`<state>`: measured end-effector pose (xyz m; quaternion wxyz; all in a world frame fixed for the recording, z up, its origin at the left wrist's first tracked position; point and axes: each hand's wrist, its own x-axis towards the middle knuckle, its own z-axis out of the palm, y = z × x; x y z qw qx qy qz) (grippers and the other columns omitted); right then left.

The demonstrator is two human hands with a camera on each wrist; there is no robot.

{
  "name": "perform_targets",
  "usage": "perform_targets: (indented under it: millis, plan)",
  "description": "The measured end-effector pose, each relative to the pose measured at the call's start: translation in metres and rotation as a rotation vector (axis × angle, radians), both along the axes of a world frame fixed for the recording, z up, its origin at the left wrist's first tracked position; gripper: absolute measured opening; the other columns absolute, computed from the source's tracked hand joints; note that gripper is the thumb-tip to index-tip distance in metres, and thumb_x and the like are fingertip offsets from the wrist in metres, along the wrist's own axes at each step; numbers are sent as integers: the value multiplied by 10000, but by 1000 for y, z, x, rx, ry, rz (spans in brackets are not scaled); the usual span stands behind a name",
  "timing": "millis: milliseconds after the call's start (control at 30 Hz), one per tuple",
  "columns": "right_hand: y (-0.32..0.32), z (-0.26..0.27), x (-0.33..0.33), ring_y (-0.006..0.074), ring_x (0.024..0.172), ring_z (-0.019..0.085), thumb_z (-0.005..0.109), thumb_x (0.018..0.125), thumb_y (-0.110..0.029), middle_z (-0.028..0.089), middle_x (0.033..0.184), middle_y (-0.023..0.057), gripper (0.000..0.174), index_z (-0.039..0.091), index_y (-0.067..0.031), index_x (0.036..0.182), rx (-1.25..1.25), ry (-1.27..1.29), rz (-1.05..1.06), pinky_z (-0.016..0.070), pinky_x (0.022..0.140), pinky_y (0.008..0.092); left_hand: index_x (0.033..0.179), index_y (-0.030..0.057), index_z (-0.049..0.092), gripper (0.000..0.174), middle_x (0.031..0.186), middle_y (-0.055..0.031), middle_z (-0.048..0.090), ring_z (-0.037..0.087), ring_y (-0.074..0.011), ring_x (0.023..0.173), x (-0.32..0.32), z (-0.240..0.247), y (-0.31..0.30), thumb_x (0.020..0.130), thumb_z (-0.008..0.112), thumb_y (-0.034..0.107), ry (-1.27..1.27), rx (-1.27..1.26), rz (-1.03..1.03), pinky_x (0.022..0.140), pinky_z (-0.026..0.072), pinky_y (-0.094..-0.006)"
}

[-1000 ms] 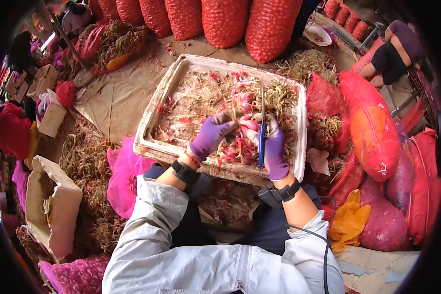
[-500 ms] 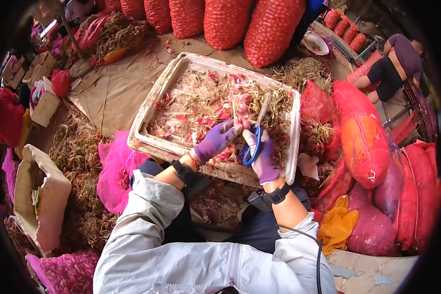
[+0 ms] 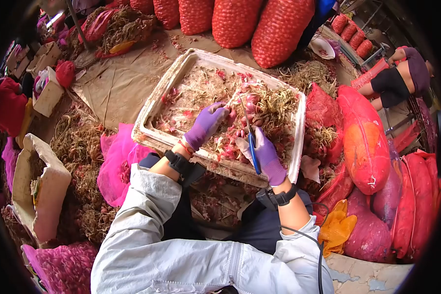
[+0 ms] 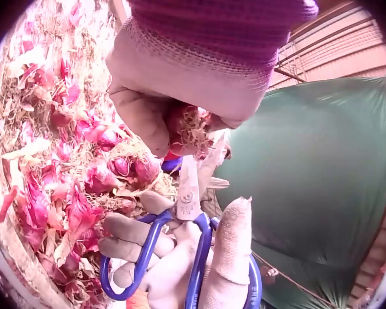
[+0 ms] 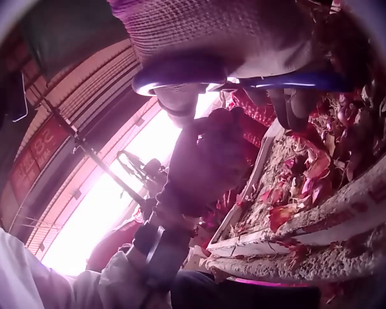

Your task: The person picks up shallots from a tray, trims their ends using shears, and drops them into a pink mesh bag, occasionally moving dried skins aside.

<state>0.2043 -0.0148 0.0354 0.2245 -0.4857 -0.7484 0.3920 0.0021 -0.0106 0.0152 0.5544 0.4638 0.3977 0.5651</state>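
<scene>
The left hand (image 3: 208,125), in a purple glove with pale palm, grips a reddish bulb; in the left wrist view the bulb's rooty end (image 4: 196,132) pokes out between the left hand's (image 4: 186,77) fingers. Blue-handled scissors (image 3: 252,147) are held in the right hand (image 3: 265,154), its fingers and thumb through the loops (image 4: 201,257). The scissor blades (image 4: 189,187) point up at the bulb, close below it. Both hands are over a white tray (image 3: 301,132) holding reddish bulbs (image 3: 252,102), dry stalks and red skins. In the right wrist view the right hand (image 5: 244,45) is dark.
Full red net sacks (image 3: 281,34) stand behind the tray. At right lie a long red sack (image 3: 365,142) and an orange net (image 3: 337,228). A pink net (image 3: 117,169) and a broken foam box (image 3: 51,191) are at left. Another person (image 3: 399,81) bends at the far right.
The left hand has moved up and left, apart from the right hand. The scissors have turned, with their blades now pointing up between the hands. The view has shifted slightly.
</scene>
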Motion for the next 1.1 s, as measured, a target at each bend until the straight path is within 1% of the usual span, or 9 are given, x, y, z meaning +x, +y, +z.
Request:
perform_targets:
  millis: [167,233,300,367,500,633,767,967,1100]
  plan:
    - [12,-30,2,191,671,579,671,805,-453,578,773,107,500,492,-33,1008,20,63,-20,462,622,323,968,2,588,236,819,7,561,490,-83,745,5,-9,3,914,475,203,-4,-21,-131,703,403,-224]
    - [20,-22,-6,104,596,546,653,843,-352,581,766,41,341,518,-69,976,-470,728,93,439,531,234,996,-6,582,276,823,3,575,509,-79,746,11,3,-10,935,475,240,91,-19,10,691,425,-224]
    - [2,16,-9,47,505,497,604,895,-300,544,694,-24,252,532,-63,944,-390,359,-263,402,442,188,977,7,565,266,847,-10,585,524,-76,756,2,-7,-1,943,478,256,76,-108,-118,704,456,-230]
    - [8,4,0,90,566,553,614,883,-380,554,675,-15,366,509,-55,1016,-321,528,-150,449,485,226,989,31,551,198,885,-17,594,539,-84,768,-2,-3,-1,946,475,209,39,-8,-198,747,474,-246]
    - [21,-31,2,164,648,601,649,839,-455,585,745,25,518,462,-70,1129,132,281,-94,501,574,297,1022,68,537,127,960,-9,588,558,-113,804,3,-28,7,964,475,163,-775,11,-253,842,472,-290]
    - [33,-59,2,222,754,612,691,763,-538,589,892,106,687,420,-73,1190,-234,470,-45,499,700,345,1118,55,514,192,1015,-27,587,580,-136,939,12,-10,-3,967,471,166,-653,-40,-97,957,441,-352]
    - [-1,-17,-10,225,823,616,701,789,-454,603,967,129,665,419,-37,1223,169,50,-35,502,715,342,1185,50,501,271,1032,-23,591,581,-156,962,11,-41,9,946,512,178,-737,29,-164,986,419,-371]
    - [-12,-18,-15,367,842,606,685,709,-609,606,891,188,832,399,-40,1244,194,-193,-85,470,748,434,1037,92,527,144,921,16,554,524,-91,779,14,-22,3,944,544,201,-775,-42,167,769,463,-269]
    - [-10,-28,-20,363,844,602,719,683,-582,605,901,191,836,411,-42,1242,216,-131,-66,469,742,436,1273,59,433,351,1142,-28,539,530,-159,994,12,-41,7,943,481,167,-732,105,-129,939,415,-331]
